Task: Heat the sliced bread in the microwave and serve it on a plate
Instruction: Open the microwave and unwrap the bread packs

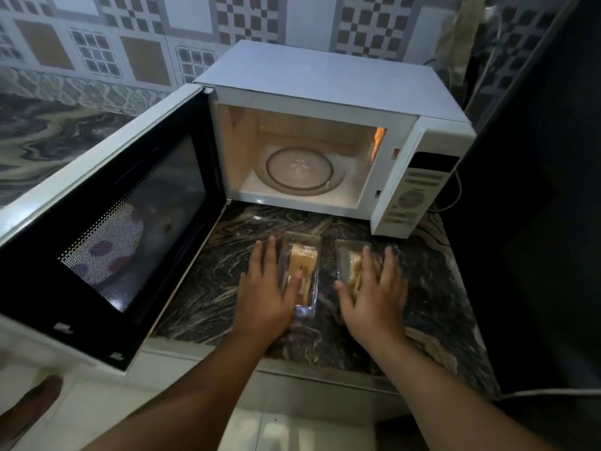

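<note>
I am seeing tan sliced bread (300,262) standing upright in a clear rectangular plastic box (302,278) on the dark marbled desk (208,301), before the open white microwave (325,138). My left hand (265,296) is lying flat against the box, grip loose; my right hand (374,296) is resting flat-fingered on a crinkled clear bag (349,262).

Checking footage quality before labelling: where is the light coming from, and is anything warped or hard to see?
Head view: the lit microwave cavity is the brightest area; the countertop and right side are dim; wide-angle distortion bows the open door; the mesh window carries reflections.
</note>
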